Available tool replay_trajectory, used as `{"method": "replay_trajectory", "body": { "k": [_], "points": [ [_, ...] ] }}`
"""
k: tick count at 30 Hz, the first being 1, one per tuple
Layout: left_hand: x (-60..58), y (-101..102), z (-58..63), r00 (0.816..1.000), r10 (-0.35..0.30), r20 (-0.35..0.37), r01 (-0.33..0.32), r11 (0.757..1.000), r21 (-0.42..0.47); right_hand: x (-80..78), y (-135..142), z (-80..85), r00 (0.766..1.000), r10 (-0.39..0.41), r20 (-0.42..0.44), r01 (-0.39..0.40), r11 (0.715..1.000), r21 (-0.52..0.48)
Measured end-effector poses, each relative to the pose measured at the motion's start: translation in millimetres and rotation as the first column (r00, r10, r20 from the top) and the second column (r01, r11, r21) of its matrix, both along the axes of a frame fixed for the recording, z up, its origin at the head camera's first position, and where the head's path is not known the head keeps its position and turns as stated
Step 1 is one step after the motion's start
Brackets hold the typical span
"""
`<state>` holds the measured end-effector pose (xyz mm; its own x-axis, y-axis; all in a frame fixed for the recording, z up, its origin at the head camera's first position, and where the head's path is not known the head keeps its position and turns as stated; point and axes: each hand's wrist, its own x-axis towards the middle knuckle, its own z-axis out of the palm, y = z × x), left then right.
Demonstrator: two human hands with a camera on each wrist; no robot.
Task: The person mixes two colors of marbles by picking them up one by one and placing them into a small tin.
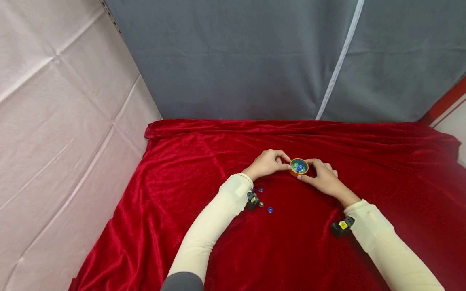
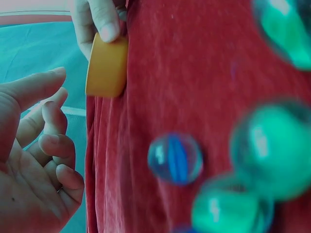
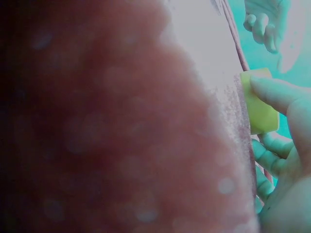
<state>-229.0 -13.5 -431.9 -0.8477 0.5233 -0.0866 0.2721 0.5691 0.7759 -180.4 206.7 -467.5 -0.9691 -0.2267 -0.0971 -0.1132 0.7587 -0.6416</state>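
A small round orange dish [image 1: 293,173] with a dark inside stands on the red cloth, holding several blue and green glass marbles [image 1: 299,166]. My right hand [image 1: 325,178] grips its right side between thumb and fingers; in the right wrist view the thumb lies along the dish wall [image 3: 262,109]. My left hand [image 1: 267,163] is just left of the dish, thumb and forefinger by the rim. In the left wrist view a gap shows between the left hand [image 2: 36,145] and the dish [image 2: 108,65], its fingers loosely bent around nothing.
Several loose marbles lie on the cloth near the left wrist, among them a blue one [image 1: 270,209] and a clear one with a blue swirl [image 2: 175,158]. The red velvet cloth [image 1: 284,250] is rumpled at the left. A grey curtain [image 1: 233,60] hangs behind.
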Motion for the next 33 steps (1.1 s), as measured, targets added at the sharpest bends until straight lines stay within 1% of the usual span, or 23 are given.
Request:
{"method": "replay_trajectory", "body": {
  "k": [9, 14, 18, 25, 33],
  "points": [
    [-2.6, -25.8, 1.6, 1.000, 0.018, 0.006, -0.018, 1.000, -0.011, 0.2, -0.6, -1.1, 1.000, -0.004, -0.009, 0.004, 1.000, 0.000],
    [-1.3, -40.4, 2.0, 0.999, 0.036, 0.020, -0.036, 0.999, -0.006, 0.7, -1.1, -0.9, 1.000, -0.003, -0.013, 0.003, 1.000, -0.005],
    [0.5, -49.9, 1.7, 0.999, 0.038, 0.022, -0.038, 0.999, -0.006, 1.1, -1.3, 0.5, 1.000, -0.002, -0.015, 0.002, 1.000, -0.008],
    [6.1, -63.6, 1.5, 0.999, 0.015, 0.038, -0.014, 0.999, -0.044, 2.0, -0.8, 3.0, 1.000, 0.002, -0.010, -0.002, 1.000, -0.009],
    [16.2, -81.6, -0.1, 0.998, -0.018, 0.058, 0.022, 0.997, -0.069, 1.8, 0.0, 1.8, 1.000, 0.002, -0.018, -0.002, 1.000, -0.009]
  ]
}}
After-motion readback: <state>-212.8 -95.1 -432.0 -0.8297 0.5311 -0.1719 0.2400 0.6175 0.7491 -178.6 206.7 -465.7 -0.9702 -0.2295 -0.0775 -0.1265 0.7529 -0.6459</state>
